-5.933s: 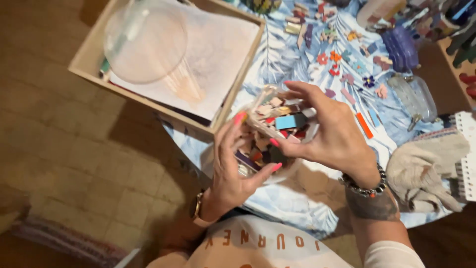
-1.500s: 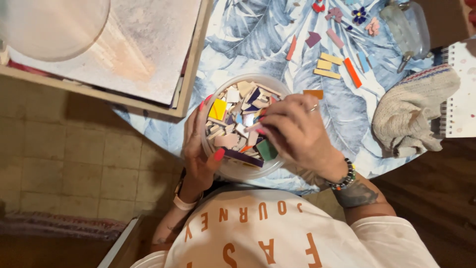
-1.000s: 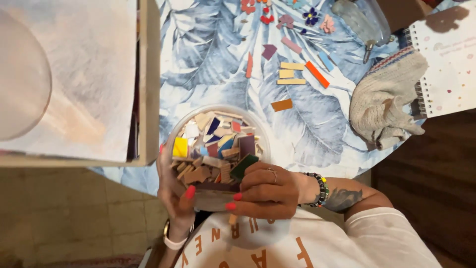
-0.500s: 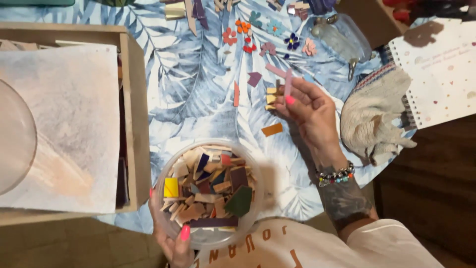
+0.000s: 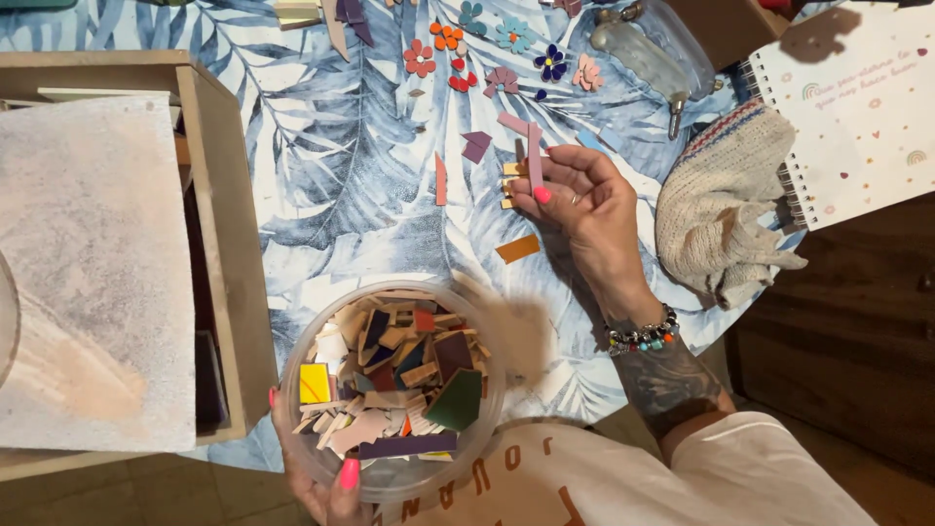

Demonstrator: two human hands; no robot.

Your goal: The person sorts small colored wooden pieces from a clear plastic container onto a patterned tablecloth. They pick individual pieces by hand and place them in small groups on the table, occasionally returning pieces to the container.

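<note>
Pink strip point(image 5: 535, 154) pinched in right hand point(image 5: 584, 205); left hand point(image 5: 326, 482) cups clear bowl point(image 5: 390, 390).

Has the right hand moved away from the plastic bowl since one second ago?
Yes. The right hand left the bowl and reached up the table, now holding a pink strip near the cloth.

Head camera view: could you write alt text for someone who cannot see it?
A person's right hand holds a pink strip over a leaf-patterned tablecloth scattered with small coloured pieces, while the left hand cradles a clear bowl of mixed tile fragments.
</note>
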